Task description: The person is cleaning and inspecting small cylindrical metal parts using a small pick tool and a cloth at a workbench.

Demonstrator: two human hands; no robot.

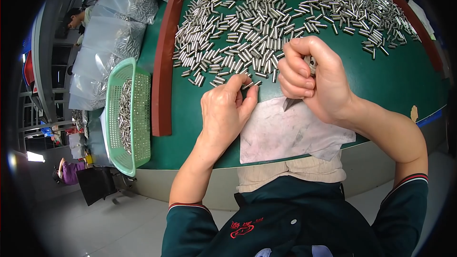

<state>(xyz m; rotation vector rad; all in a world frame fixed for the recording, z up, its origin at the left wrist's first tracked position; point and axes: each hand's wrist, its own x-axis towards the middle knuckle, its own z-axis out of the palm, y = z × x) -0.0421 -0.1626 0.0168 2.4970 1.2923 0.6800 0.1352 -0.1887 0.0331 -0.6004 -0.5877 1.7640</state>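
Observation:
My left hand (221, 109) rests at the near edge of a wide spread of small shiny metal pins (257, 33). Its thumb and index finger close round one metal pin (254, 84). To the right, my right hand (321, 78) is wrapped in a fist around a knife-like tool. The tool's short dark pointed blade (290, 104) sticks out below the fist, and the end of its pale handle (312, 64) shows above. Beneath the blade lies a stained whitish cloth (295, 131), spread flat at the table's front edge.
Dark red wooden strips (164, 76) border the green table (362, 81). Left of the strip stands a green plastic basket (113, 123) with pins inside. Clear bags of pins (107, 38) line up behind it. A black chair (96, 184) and other people are further left.

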